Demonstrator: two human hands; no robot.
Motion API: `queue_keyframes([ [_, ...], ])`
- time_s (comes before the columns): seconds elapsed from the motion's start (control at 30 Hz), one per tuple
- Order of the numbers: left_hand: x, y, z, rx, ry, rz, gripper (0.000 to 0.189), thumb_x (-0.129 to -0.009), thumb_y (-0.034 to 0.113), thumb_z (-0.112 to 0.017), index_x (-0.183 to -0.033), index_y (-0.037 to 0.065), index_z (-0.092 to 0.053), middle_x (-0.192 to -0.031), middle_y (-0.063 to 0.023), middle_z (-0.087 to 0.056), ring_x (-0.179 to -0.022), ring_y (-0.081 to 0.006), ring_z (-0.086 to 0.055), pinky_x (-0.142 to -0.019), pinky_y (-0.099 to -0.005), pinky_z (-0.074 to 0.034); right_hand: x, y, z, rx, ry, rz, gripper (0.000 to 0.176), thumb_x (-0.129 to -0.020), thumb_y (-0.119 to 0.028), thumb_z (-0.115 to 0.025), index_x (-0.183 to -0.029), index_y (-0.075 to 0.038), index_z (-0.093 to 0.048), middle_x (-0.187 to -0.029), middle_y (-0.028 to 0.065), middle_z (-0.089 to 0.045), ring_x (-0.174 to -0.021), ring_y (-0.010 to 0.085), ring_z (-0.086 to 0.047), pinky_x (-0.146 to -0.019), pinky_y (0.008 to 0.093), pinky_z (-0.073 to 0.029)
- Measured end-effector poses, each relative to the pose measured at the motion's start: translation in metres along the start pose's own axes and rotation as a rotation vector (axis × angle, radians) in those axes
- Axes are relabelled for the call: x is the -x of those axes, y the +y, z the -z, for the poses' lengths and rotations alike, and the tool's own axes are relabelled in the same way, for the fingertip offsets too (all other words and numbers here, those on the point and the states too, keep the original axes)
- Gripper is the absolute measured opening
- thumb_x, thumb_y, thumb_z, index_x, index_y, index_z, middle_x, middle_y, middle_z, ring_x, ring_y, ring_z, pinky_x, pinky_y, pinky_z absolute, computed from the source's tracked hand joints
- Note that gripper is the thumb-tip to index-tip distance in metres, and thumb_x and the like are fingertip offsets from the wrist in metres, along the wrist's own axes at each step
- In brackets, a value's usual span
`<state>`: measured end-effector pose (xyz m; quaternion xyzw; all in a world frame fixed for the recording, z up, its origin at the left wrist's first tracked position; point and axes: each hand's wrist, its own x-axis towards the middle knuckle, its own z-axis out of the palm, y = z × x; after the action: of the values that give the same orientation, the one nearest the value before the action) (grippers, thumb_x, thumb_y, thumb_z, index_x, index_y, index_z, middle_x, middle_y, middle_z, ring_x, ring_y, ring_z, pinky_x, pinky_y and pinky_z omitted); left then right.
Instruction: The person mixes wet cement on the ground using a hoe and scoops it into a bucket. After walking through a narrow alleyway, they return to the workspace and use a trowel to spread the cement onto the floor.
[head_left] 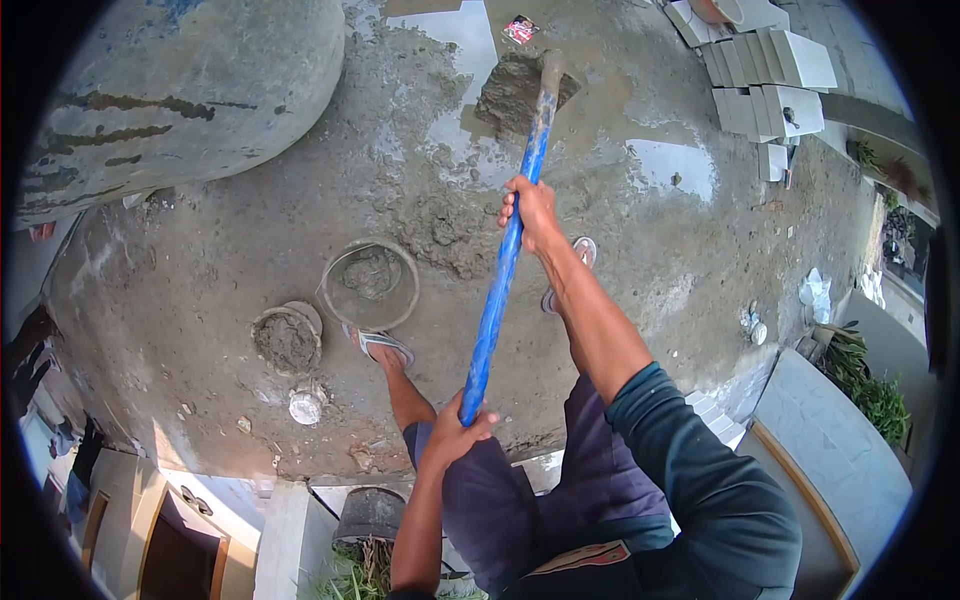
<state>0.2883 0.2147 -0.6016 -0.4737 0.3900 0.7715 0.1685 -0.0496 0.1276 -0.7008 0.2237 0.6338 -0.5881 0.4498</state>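
Hoe (497,290), blade (568,90) partly hidden under wet mud (512,95)

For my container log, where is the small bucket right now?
In the head view, the small bucket stands on the ground left of centre, beside the large bucket, near the left foot.

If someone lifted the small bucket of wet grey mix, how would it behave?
The small bucket would probably feel heavy for its size, as wet grey mix nearly fills it. Its smeared rim might be slippery. The thick, lumpy mix may shift sluggishly rather than splash if the bucket tilts.
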Motion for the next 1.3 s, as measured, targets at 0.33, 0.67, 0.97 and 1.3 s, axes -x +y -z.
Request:
queue_keyframes([
  [0.33, -0.072, 0.078, -0.054, 0.228, 0.038, -0.021, 0.033, -0.081, 0.028, -0.078, -0.08, 0.009, -0.051, -0.065, 0.0035, -0.044, -0.051, -0.0043, -0.039, -0.046, -0.0232, -0.033, -0.115, -0.032, 0.021, 0.667, 0.115, 0.148, 0.021, -0.085, -0.014, -0.054, -0.069, 0.0, -0.052, -0.057, 0.0091, -0.052, -0.043, 0.0192, -0.052, -0.04, 0.0333, -0.043],
  [0.67, 0.048, -0.06, -0.093, 0.157, 0.199, 0.2, 0.037, -0.078, 0.033, -0.08, -0.085, 0.004, -0.059, -0.069, 0.0009, -0.051, -0.062, -0.0098, -0.046, -0.059, -0.0286, -0.042, 0.014, 0.11, 0.032, 0.667, 0.052, 0.039, 0.015, -0.081, -0.01, -0.058, -0.082, 0.001, -0.049, -0.055, 0.0056, -0.049, -0.04, 0.0169, -0.05, -0.037, 0.0323, -0.042],
  [0.97, -0.022, 0.027, -0.07, 0.647, 0.061, -0.007, 0.039, -0.082, 0.032, -0.078, -0.086, 0.007, -0.048, -0.062, 0.0014, -0.048, -0.049, -0.0089, -0.05, -0.045, -0.0253, -0.043, -0.011, 0.059, -0.121, 1.157, -0.196, 0.285, 0.026, -0.082, -0.017, -0.06, -0.083, 0.009, -0.056, -0.062, 0.0171, -0.062, -0.051, 0.0268, -0.064, -0.048, 0.0399, -0.05],
  [1.3, -0.018, 0.066, -0.149, 1.18, 0.003, 0.047, 0.027, -0.093, 0.027, -0.066, -0.082, 0.012, -0.047, -0.062, 0.0016, -0.043, -0.044, -0.0071, -0.04, -0.04, -0.0237, -0.033, -0.032, 0.062, -0.097, 1.492, -0.314, 0.154, 0.03, -0.08, -0.018, -0.057, -0.065, 0.007, -0.062, -0.059, 0.0195, -0.063, -0.056, 0.0293, -0.067, -0.058, 0.0408, -0.053],
])
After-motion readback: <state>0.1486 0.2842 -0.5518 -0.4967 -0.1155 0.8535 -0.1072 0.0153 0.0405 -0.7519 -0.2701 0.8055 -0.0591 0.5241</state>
